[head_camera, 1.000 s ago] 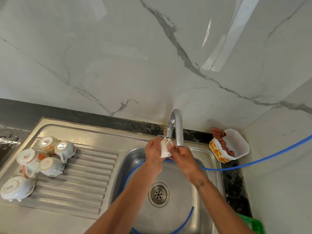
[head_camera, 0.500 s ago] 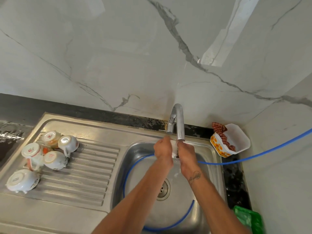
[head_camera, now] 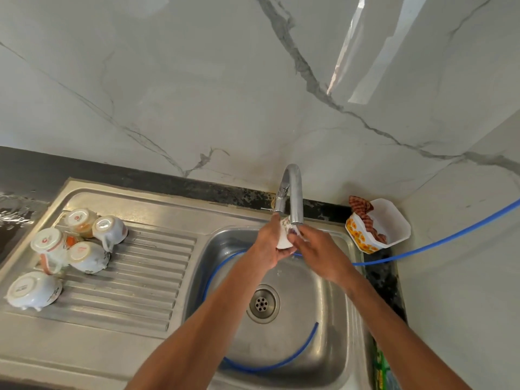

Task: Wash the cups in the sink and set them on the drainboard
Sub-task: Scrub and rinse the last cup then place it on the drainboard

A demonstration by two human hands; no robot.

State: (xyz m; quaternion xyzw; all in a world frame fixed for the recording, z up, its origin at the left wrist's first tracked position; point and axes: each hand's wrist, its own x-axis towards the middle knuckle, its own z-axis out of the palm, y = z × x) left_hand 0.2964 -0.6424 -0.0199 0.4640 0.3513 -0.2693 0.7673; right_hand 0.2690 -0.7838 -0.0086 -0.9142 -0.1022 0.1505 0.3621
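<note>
You can't read any text here: red round marks on the upturned cup bases (head_camera: 46, 241) on the drainboard (head_camera: 146, 266) are too small and blurred.

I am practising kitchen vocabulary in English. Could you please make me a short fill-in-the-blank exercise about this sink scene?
1. Both hands hold a cup under the ____.
2. The washed cups on the drainboard stand ____ down.
3. A hose of ____ colour curls inside the sink.
4. The washed cups stand to the ____ of the sink.

Missing words: faucet; upside; blue; left
</note>
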